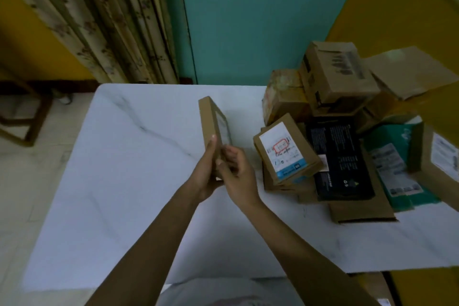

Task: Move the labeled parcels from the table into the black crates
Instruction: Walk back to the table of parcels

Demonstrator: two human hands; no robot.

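A: Fingers [211, 145] of the left hand [205, 174] lie up the plain side of the flat parcel [211, 117], and the palm is wrapped round its lower end. The right hand [239, 176] has its fingers curled and pinches the same end from the label side. Both hands grasp it.

B: Where is the parcel?

A: Head view: it stands on edge over the middle of the desk [119, 181]. We judge it's lifted clear. It's well apart from the pile of parcels [347, 136] at the right.

B: Which step?

A: We read it as pick done, carry not yet begun. No black crates in frame. So the next move calls for a turn to find a crate, a firm grip on that thin end, then lowering the parcel in flat.

B: Any readable text?

A: Very little.
- The held parcel's label is edge-on and blurred, so we can read nothing.
- The labelled box [285, 151] at the front of the pile has a white label with barcodes, a red-outlined stamp and a blue strip at the bottom. The words are too small to read.
- The black box [340, 156] has pale print we can't read.
- The teal parcel [395, 169] has a white label, blurred.
- The top carton [332, 74] has dark print, smeared.
- There's no brand we can name.
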